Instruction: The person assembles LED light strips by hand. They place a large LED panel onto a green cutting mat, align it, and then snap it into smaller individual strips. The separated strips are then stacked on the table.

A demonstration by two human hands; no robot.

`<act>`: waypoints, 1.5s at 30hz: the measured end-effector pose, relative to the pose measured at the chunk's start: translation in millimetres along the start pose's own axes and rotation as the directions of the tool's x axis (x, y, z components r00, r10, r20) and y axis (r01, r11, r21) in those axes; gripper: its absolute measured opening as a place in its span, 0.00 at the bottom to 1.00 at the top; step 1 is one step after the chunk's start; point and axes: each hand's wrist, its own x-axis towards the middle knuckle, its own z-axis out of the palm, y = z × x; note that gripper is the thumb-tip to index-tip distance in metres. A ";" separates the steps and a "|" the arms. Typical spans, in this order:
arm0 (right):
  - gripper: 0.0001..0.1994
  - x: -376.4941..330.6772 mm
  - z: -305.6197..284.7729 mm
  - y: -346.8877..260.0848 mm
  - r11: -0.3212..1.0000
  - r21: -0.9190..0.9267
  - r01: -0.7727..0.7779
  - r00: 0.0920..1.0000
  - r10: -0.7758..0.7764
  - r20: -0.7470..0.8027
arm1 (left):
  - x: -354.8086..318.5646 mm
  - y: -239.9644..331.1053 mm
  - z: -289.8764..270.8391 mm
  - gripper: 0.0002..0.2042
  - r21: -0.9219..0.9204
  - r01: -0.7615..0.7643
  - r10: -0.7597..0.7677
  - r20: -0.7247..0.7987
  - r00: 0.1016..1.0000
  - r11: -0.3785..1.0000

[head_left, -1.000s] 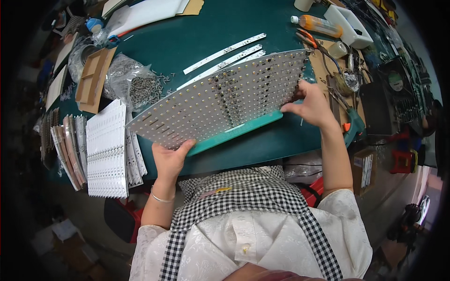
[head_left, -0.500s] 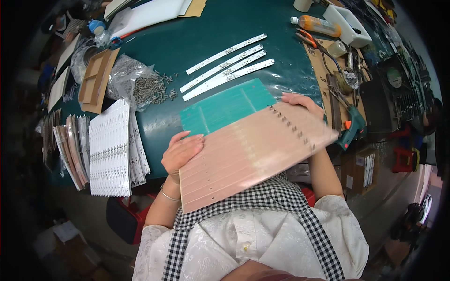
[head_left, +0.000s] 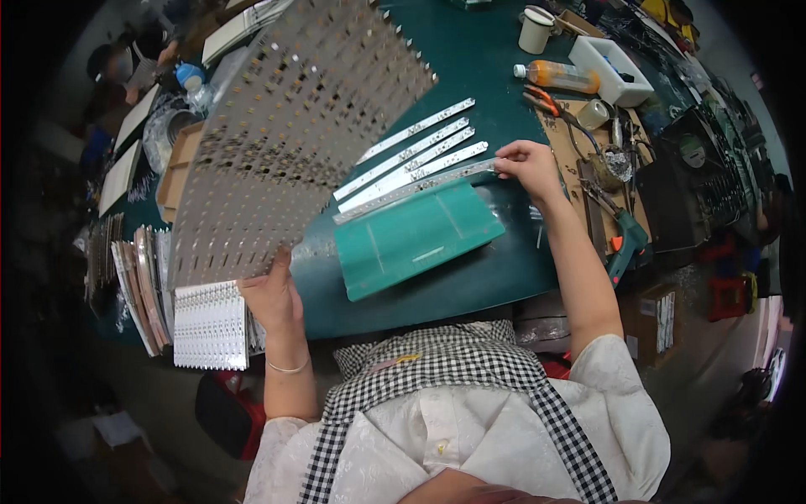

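Raised at the left, my left hand [head_left: 275,294] grips the lower edge of a large grey panel [head_left: 277,151] covered in rows of small holes or slots, with a toothed right edge. My right hand [head_left: 529,168] is closed in a pinch on the right end of a thin, dotted pale strip [head_left: 420,188]. This strip runs along the far edge of a teal board [head_left: 395,239] lying on the table. Just beyond it, several white strips [head_left: 416,172] lie roughly parallel; the grey panel hides part of their left ends.
White slotted sheets [head_left: 210,328] stand stacked at the table's left edge. To the right lie pliers [head_left: 546,99], an orange-filled bottle [head_left: 561,76], a white foam box [head_left: 611,71] and a green glue gun [head_left: 625,239]. A cardboard tray [head_left: 178,164] sits partly behind the panel.
The pinkish board held in both hands no longer shows; the left hand now holds a grey panel up at the left. My right hand has moved to the strip by the teal board.
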 end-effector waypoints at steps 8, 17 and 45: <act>0.18 -29.3 24.9 -46.2 0.971 -0.079 0.224 0.975 -0.224 0.006 | -40.0 2.7 3.4 0.18 0.076 0.365 -0.371 0.099 0.923 0.928; 0.19 -63.9 20.1 -46.9 0.992 0.126 0.027 0.959 -0.061 0.276 | -49.9 -6.5 22.7 0.20 0.342 0.382 -0.477 0.260 0.839 0.859; 0.16 -91.9 16.8 -43.2 0.920 -0.290 0.263 0.965 -0.242 0.105 | -56.0 -9.5 18.4 0.12 0.454 -0.263 0.010 0.486 0.874 0.852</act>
